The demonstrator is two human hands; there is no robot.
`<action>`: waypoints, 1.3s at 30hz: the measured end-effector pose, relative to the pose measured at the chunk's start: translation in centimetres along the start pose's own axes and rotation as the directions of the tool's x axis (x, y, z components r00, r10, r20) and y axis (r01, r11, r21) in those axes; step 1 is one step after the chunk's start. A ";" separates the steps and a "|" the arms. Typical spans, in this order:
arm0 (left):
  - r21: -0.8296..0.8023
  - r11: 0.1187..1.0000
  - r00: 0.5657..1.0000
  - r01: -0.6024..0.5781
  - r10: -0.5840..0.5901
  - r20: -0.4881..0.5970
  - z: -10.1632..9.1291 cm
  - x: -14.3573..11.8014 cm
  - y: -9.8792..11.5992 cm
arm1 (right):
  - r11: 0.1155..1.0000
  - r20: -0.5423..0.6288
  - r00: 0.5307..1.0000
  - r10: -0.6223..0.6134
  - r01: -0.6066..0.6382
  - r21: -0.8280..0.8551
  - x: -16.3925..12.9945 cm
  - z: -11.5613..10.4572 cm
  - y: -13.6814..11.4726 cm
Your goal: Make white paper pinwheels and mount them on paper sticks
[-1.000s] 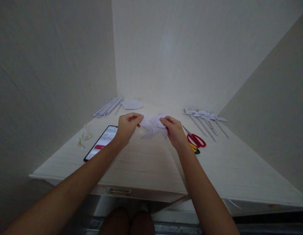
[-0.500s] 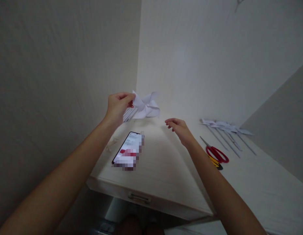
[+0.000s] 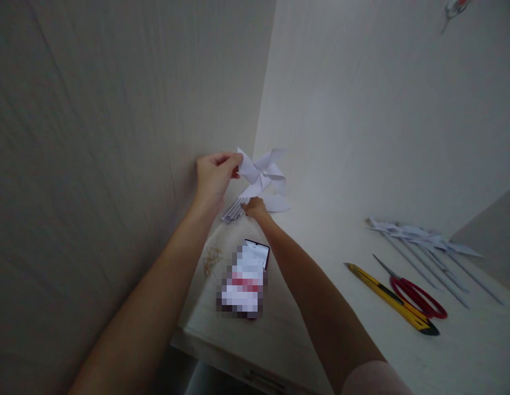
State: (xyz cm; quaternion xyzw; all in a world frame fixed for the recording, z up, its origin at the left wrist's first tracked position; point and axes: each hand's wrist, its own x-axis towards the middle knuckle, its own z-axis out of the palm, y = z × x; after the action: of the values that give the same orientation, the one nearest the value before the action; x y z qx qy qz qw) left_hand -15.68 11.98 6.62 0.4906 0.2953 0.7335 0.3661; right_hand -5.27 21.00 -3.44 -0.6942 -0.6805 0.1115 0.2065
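Observation:
A white paper pinwheel [image 3: 263, 174] is pinched by one blade in my left hand [image 3: 216, 174], raised above the back of the desk. Beneath it, a bundle of thin pale sticks [image 3: 234, 211] lies near the left wall. My right hand [image 3: 255, 208] reaches across to these sticks, its fingers bunched against their right side. Whether a stick is between those fingers is hidden. Another piece of folded white paper [image 3: 278, 204] rests on the desk just behind my right hand.
A phone [image 3: 246, 274], partly blurred, lies on the desk [image 3: 320, 362] near small tan bands [image 3: 212, 260]. To the right are a yellow utility knife [image 3: 386, 296], red-handled scissors [image 3: 415, 296] and several pinwheels on sticks [image 3: 427, 247]. Walls stand at the left and back.
My right hand has moved left and away from me, to the sticks below the pinwheel. My left hand still holds the pinwheel. The view has turned left, shifting things rightward.

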 end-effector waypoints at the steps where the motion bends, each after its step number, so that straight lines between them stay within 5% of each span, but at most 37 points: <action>1: -0.010 1.000 1.000 -0.003 0.003 0.004 0.0 0.0 0.1 | 1.000 0.021 1.000 0.013 -0.013 -0.003 0.4 0.6 -0.2; 7: -0.024 0.999 0.999 -0.025 0.026 0.024 0.1 -0.1 0.7 | 0.998 0.085 0.995 0.055 -0.057 0.017 1.4 2.0 -0.4; 13: -0.028 0.999 0.999 -0.026 0.027 0.046 0.3 -0.3 0.7 | 0.985 0.129 0.990 0.064 -0.083 0.149 0.4 0.1 0.1; 23: -0.100 0.993 0.985 0.063 -0.045 0.168 3.7 -1.6 0.6 | 0.816 0.293 0.947 -0.129 -0.067 0.574 -10.8 -6.8 7.9; 30: -0.182 0.960 0.944 0.215 -0.157 0.289 8.1 -4.1 -0.2 | 0.683 0.221 0.969 -0.114 -0.085 0.725 -15.3 -9.8 12.1; 35: -0.160 0.946 0.910 0.281 -0.209 0.359 9.7 -5.0 -1.4 | 0.734 0.208 0.975 -0.082 -0.082 0.674 -15.7 -9.6 14.2; 39: -0.134 0.950 0.912 0.280 -0.221 0.345 9.4 -4.6 -2.1 | 0.813 0.161 0.985 -0.058 -0.047 0.581 -13.2 -8.4 13.6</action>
State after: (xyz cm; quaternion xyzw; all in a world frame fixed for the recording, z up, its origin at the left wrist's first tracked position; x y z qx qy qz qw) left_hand -5.17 10.05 5.84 0.5274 0.2237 0.6130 0.5441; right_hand 9.94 6.93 -3.55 -0.5836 -0.6308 0.3727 0.3502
